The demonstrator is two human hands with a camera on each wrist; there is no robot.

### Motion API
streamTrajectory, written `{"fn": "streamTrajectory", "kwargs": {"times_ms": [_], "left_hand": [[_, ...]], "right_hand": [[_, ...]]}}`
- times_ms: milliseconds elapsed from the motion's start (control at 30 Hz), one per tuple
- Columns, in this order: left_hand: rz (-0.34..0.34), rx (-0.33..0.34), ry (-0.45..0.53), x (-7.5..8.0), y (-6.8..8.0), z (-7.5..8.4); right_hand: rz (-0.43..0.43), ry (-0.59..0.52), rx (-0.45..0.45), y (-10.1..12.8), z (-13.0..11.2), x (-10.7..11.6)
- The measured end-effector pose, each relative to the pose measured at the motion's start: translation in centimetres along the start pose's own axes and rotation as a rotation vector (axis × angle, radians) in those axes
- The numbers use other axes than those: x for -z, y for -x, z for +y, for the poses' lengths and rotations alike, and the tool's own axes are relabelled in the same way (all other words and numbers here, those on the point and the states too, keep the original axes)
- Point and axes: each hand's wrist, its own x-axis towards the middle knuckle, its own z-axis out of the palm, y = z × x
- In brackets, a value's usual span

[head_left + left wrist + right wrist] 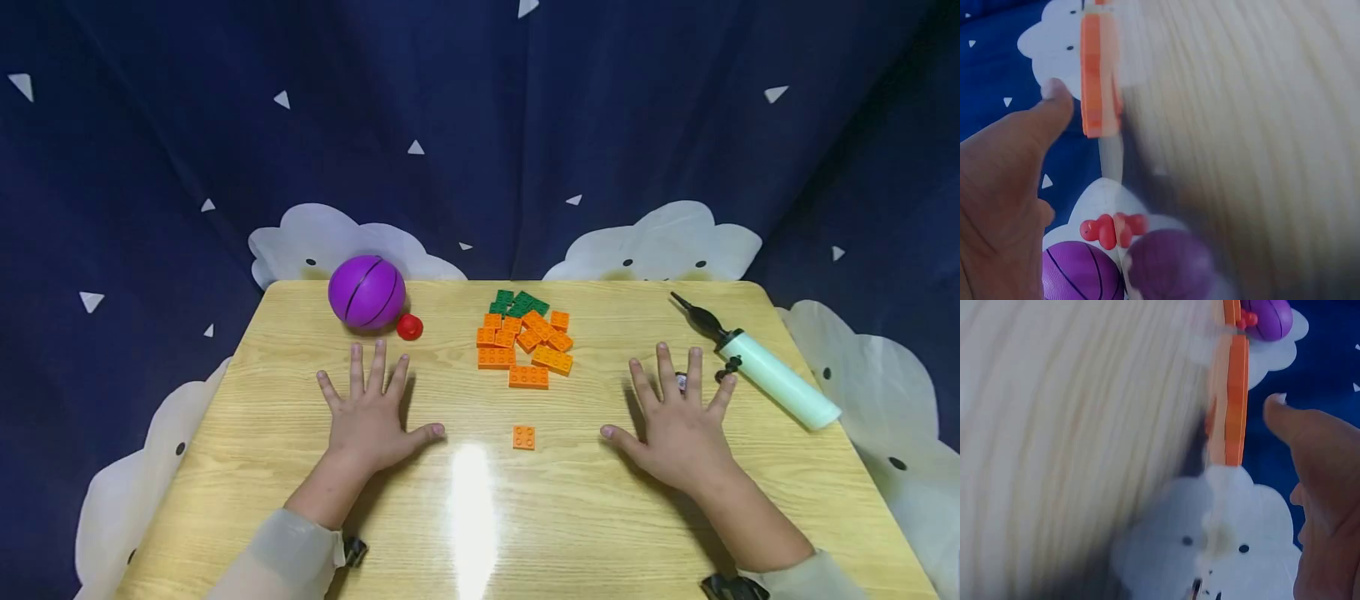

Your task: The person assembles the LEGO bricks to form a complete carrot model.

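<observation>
Square, studded orange brick (524,437) lies between left hand (367,429) and right hand (678,437), fingers of both spread. Just beyond left: grooved purple ball (367,292), rounded red piece (409,327). Outward of right: smooth, cylindrical mint pump (780,379), tapered black nozzle (701,319). Wood-grained table (577,525) beneath both.

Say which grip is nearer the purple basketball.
Left. The left grip is just in front of the purple basketball; the right grip is well to its right, past the orange toy bricks.
</observation>
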Motion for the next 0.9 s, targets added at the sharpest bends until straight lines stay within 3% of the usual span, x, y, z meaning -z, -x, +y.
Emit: {"fn": "streamTrajectory", "kwargs": {"times_ms": [267, 533, 900], "left_hand": [[-0.056, -0.06, 0.129, -0.5, 0.2, 1.4], [-0.041, -0.128, 0.319, -0.6, 0.3, 3.4], [-0.067, -0.217, 0.488, -1.0, -0.4, 6.2]], "right_hand": [[-0.077, -0.161, 0.081, 0.1, -2.9, -0.5], [-0.105, -0.294, 0.096, -0.1, -5.0, -1.5], [-0.092, -0.425, 0.122, -0.8, -7.6, -1.8]]}}
